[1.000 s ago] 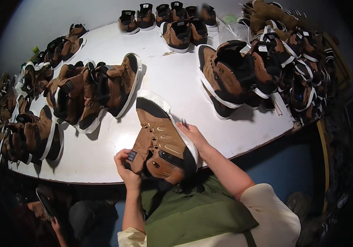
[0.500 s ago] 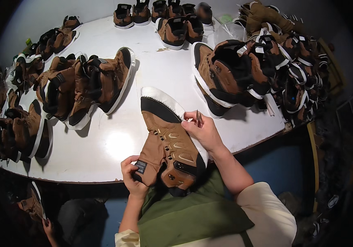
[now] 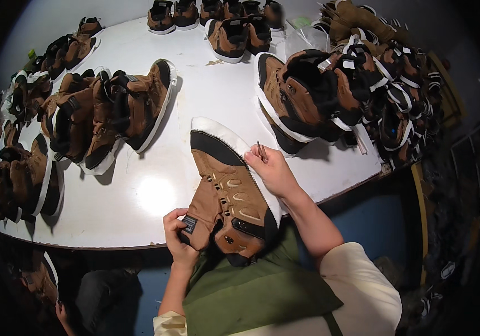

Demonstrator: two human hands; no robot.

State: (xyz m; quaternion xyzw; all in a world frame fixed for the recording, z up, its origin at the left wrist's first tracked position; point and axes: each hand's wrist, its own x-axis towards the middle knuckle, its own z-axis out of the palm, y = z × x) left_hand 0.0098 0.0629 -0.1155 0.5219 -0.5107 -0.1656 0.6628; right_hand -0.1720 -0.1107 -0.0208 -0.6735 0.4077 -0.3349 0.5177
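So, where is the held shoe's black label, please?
In the head view, the black label sits left of centre, on the brown tongue, beside the left hand.

The tabletop gleams smooth and glossy; over its near edge, the held shoe looks matt, suede-like.

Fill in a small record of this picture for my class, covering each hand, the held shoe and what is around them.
Left hand: grips the tongue of a brown shoe
Right hand: at the edge of the sole, holding a slim pointed tool
Held shoe: brown and black, white sole, toe pointing away from the apron
Table: white, with more shoes at left, right and back
Apron: green
Lower left: another person's hand beside a shoe
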